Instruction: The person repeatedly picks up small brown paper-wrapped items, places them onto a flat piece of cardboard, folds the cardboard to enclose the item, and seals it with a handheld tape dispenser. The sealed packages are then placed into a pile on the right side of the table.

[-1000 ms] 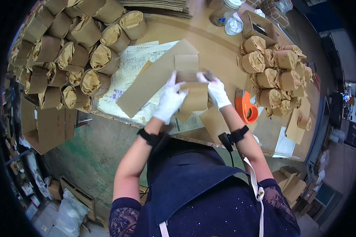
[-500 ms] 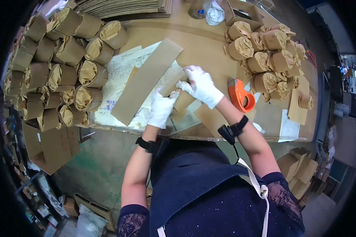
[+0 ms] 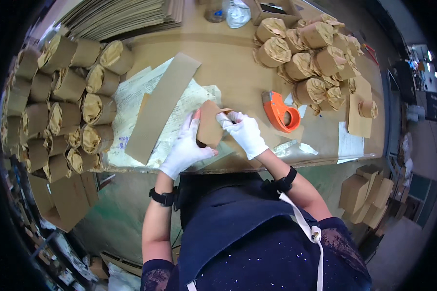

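Observation:
Between my hands, near the table's front edge, is a brown paper-wrapped piece with a flat side turned up. My left hand, in a white glove with bare fingertips showing, grips its left side, thumb low and fingers high. My right hand, gloved too, pinches the upper right edge of the wrapping with bent fingers. What is inside the wrapping is hidden. A long corrugated cardboard strip lies slantwise to the left of the piece, on printed paper sheets.
Paper-wrapped bundles are stacked at the left, and more bundles stand at the right. An orange tape dispenser lies right of my right hand. Flat cardboard sheets are piled at the back beside a plastic bag and an open box.
The piece has been turned so a flat side shows. My left hand has opened wider around it, and my right hand has moved down to its right edge. The whole view has shifted slightly.

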`<state>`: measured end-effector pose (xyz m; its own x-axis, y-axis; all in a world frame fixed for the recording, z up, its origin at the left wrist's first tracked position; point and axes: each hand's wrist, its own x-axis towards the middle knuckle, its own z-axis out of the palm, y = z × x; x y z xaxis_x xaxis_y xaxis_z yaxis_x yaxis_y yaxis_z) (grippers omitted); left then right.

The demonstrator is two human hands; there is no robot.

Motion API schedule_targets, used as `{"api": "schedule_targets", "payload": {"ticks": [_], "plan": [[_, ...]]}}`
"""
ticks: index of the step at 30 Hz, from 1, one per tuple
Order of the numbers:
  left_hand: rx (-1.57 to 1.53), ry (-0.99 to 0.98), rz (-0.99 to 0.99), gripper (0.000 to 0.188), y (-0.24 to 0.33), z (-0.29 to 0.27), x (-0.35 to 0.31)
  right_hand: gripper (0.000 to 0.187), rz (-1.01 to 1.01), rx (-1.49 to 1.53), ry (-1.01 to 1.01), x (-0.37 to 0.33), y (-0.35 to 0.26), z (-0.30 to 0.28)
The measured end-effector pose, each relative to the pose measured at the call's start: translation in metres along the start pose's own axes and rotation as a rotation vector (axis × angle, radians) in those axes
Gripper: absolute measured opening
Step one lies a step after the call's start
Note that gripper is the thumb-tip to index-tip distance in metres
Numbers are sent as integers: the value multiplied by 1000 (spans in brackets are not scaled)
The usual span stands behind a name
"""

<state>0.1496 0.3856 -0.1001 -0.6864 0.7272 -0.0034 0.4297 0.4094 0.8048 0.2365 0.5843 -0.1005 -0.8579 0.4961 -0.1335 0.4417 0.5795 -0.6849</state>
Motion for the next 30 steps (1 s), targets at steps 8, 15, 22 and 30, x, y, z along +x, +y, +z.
{"api": "schedule_targets", "payload": {"ticks": [8,15,22,30], "plan": [[404,189,-107,107,17,49,-8,50,-98,-889,378,-9,79,-115],[367,118,-171,112,18,43,-10,51,580,586,-173,-24,73,-110],[561,223,183,104,9,-16,16,63,414,353,-495,-21,-13,-47],[420,-100,-193,100,14,-27,38,70,479,230,-382,-52,6,-65]]}}
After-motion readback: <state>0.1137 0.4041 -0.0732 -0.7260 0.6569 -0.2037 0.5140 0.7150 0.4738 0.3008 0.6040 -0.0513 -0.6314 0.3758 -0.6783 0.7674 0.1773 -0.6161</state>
